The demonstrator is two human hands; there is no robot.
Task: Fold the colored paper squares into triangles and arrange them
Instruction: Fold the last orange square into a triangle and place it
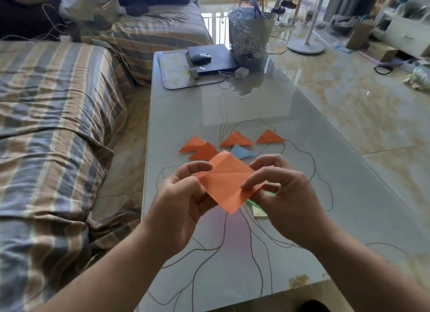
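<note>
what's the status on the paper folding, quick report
Both hands, left and right, pinch the creased orange square, held above the table. Five triangles laid out: four orange, one blue. Nothing in the way.

Green paper (257, 203) and a pale sheet (259, 212) (mostly hidden) — under the right hand (286, 195).

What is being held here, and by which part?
An orange paper square, pinched at its left edge by the left hand and at its right edge by the right hand.

A creased orange paper square (226, 181) is held unfolded above the table, with four folded orange triangles (236, 139) and one blue triangle (242, 151) at twelve o'clock.
</note>
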